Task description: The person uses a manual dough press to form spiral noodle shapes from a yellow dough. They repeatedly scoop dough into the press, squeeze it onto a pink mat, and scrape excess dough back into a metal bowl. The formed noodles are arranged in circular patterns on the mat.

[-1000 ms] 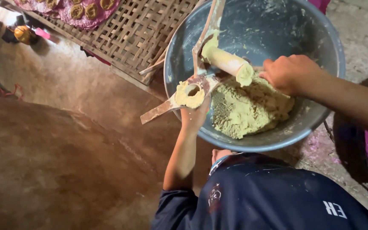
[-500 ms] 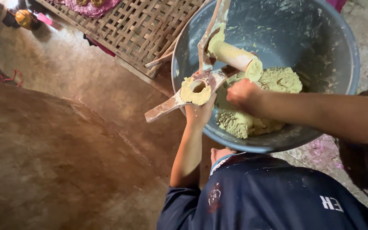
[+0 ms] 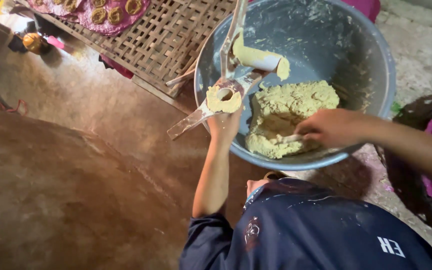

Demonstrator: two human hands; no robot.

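Nearest the camera is a dark blue shirt (image 3: 316, 230); from its sleeve the left arm rises to the left hand (image 3: 223, 125), whose grip is clenched from below on a hand press (image 3: 224, 95), just under the round cup packed with yellow dough; the press hangs over the near-left rim of the basin (image 3: 376, 50), one flat handle jutting out over the earthen floor (image 3: 76, 175) and the other rising out of the top of the view; its plunger (image 3: 258, 57), smeared with dough, stands tilted above the cup.

To the right, the right hand (image 3: 333, 127) lies on the near side of the dough mound (image 3: 296, 105) inside the basin, its grip closed on a lump of the dough; the mound sits against the basin's near wall.

To do this well, I judge, the right hand should pull away a compact lump no wider than the cup, while the left keeps the cup level and over the basin so that crumbs fall back in; the plunger stands close over the cup and would crowd a hand coming from above.

Beyond the basin lies a woven bamboo tray (image 3: 166, 35) touching its far-left side; a purple cloth (image 3: 111, 17) with coiled pieces rests on it; farther left, a small orange object (image 3: 33, 42) sits on the floor.
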